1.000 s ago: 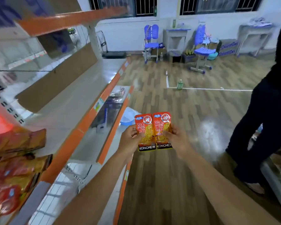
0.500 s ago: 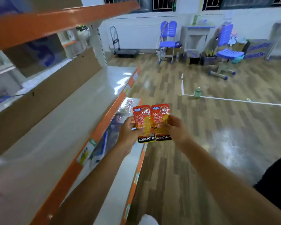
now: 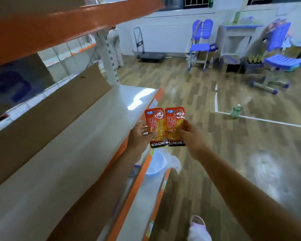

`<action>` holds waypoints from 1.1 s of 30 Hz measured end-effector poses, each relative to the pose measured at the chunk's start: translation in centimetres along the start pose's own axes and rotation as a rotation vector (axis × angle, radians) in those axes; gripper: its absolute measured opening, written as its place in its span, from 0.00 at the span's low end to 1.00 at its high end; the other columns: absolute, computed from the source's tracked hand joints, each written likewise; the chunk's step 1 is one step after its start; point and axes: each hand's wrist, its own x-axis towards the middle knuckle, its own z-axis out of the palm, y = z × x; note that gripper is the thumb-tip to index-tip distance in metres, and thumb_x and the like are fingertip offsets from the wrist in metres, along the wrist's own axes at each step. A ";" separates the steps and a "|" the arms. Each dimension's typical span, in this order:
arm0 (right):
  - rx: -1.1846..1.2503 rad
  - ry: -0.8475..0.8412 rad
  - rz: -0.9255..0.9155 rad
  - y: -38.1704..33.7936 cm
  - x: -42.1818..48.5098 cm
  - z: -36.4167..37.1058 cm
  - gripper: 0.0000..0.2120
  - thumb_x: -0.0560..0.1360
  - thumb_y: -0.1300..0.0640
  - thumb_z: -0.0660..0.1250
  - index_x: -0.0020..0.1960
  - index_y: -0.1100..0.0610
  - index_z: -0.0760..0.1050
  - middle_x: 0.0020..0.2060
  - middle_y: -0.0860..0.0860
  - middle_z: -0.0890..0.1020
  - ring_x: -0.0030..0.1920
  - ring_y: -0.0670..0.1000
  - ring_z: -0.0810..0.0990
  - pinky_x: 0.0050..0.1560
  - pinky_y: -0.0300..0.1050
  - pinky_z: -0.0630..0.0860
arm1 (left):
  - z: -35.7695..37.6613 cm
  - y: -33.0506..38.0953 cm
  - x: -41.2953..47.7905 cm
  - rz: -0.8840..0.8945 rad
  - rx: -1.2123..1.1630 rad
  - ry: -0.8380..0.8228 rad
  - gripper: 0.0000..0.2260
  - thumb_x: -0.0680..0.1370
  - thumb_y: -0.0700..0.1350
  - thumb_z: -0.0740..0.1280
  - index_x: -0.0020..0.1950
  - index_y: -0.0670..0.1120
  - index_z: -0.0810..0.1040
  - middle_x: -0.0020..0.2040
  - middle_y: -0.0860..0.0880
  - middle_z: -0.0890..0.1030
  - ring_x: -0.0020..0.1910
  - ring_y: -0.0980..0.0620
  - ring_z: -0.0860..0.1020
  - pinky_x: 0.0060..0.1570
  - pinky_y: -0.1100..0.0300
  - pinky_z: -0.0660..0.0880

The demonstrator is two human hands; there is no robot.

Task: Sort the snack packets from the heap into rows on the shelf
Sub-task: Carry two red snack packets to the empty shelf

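Two orange snack packets marked KONCHEW stand side by side, upright, in front of me. My left hand point(image 3: 139, 136) pinches the left packet point(image 3: 155, 126) by its left edge. My right hand point(image 3: 192, 136) pinches the right packet point(image 3: 175, 126) by its right edge. Both packets hang just past the orange front lip of the white shelf board point(image 3: 73, 153), which stretches away to the left and bears nothing in the part I see. The heap of packets is out of view.
An orange-edged shelf point(image 3: 68, 23) runs overhead at the left. A brown cardboard panel point(image 3: 47, 115) lines the shelf's back. A lower shelf point(image 3: 142, 197) holds a clear plastic bag point(image 3: 156, 162). Blue chairs point(image 3: 201, 42), a green bottle point(image 3: 235, 111) and wooden floor lie beyond.
My view swung left along the shelf, so the heap of packets and the person in dark clothes have left the frame. Both hands kept their hold on the packets and drew nearer the shelf edge.
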 end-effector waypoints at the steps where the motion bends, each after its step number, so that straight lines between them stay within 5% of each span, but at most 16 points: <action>1: -0.008 -0.020 -0.009 -0.2 2.0 -0.1 0.19 0.73 0.73 0.59 0.46 0.50 0.77 0.43 0.50 0.83 0.43 0.49 0.83 0.43 0.43 0.79 | 0.4 0.0 1.5 0.004 0.001 0.024 0.17 0.71 0.34 0.72 0.55 0.48 0.75 0.50 0.47 0.82 0.45 0.54 0.80 0.46 0.59 0.78; 4: -0.047 -0.124 -0.032 -1.1 7.9 -0.3 0.20 0.69 0.75 0.60 0.48 0.52 0.78 0.42 0.51 0.84 0.39 0.48 0.83 0.36 0.38 0.78 | 1.3 0.5 5.7 -0.003 0.005 0.115 0.16 0.70 0.34 0.73 0.54 0.47 0.75 0.48 0.48 0.82 0.43 0.58 0.80 0.42 0.67 0.78; 9: -0.112 -0.288 -0.061 -2.6 16.6 1.1 0.22 0.68 0.75 0.60 0.49 0.52 0.78 0.45 0.56 0.83 0.43 0.52 0.82 0.39 0.42 0.79 | 2.0 0.8 11.3 -0.053 -0.014 0.298 0.20 0.71 0.33 0.73 0.61 0.41 0.74 0.54 0.42 0.82 0.52 0.44 0.81 0.55 0.45 0.78; 12: -0.152 -0.377 -0.086 -2.6 20.6 3.1 0.21 0.67 0.75 0.60 0.54 0.59 0.77 0.47 0.61 0.82 0.47 0.60 0.82 0.47 0.54 0.80 | 1.5 0.3 13.8 -0.089 0.014 0.396 0.21 0.71 0.34 0.73 0.62 0.44 0.73 0.56 0.42 0.81 0.51 0.45 0.81 0.54 0.45 0.79; 15: -0.206 -0.418 -0.078 -2.5 24.4 5.6 0.23 0.68 0.74 0.61 0.61 0.60 0.73 0.48 0.61 0.81 0.48 0.61 0.81 0.48 0.55 0.80 | 0.3 -0.5 16.7 -0.092 0.042 0.489 0.25 0.70 0.34 0.74 0.63 0.47 0.70 0.56 0.42 0.81 0.51 0.47 0.81 0.54 0.47 0.79; 19: -0.166 -0.485 -0.027 -2.9 28.7 8.9 0.22 0.71 0.71 0.63 0.62 0.57 0.66 0.46 0.54 0.79 0.41 0.49 0.80 0.31 0.40 0.78 | -1.4 -1.3 20.7 -0.089 0.044 0.569 0.28 0.70 0.32 0.73 0.63 0.52 0.67 0.52 0.46 0.81 0.49 0.53 0.80 0.53 0.51 0.78; 21: -0.172 -0.542 0.008 -2.9 30.5 10.2 0.22 0.73 0.70 0.64 0.62 0.56 0.64 0.49 0.56 0.77 0.42 0.51 0.81 0.29 0.44 0.79 | -2.0 -1.7 22.6 -0.099 0.035 0.591 0.30 0.70 0.33 0.73 0.66 0.51 0.66 0.53 0.46 0.80 0.50 0.55 0.80 0.51 0.54 0.78; 25: -0.272 -0.597 -0.089 -2.9 34.4 12.3 0.30 0.73 0.69 0.65 0.70 0.53 0.61 0.46 0.51 0.77 0.47 0.54 0.81 0.41 0.57 0.82 | -2.6 -2.2 25.6 -0.119 0.058 0.644 0.32 0.71 0.34 0.73 0.70 0.52 0.65 0.55 0.46 0.80 0.50 0.55 0.80 0.47 0.59 0.77; 33: -0.666 -0.763 -0.323 -2.5 42.0 18.0 0.25 0.72 0.65 0.67 0.68 0.55 0.70 0.59 0.59 0.78 0.55 0.58 0.78 0.51 0.54 0.79 | -3.5 -3.1 27.9 -0.221 0.218 0.789 0.33 0.72 0.38 0.73 0.73 0.53 0.62 0.55 0.47 0.79 0.51 0.51 0.79 0.50 0.56 0.77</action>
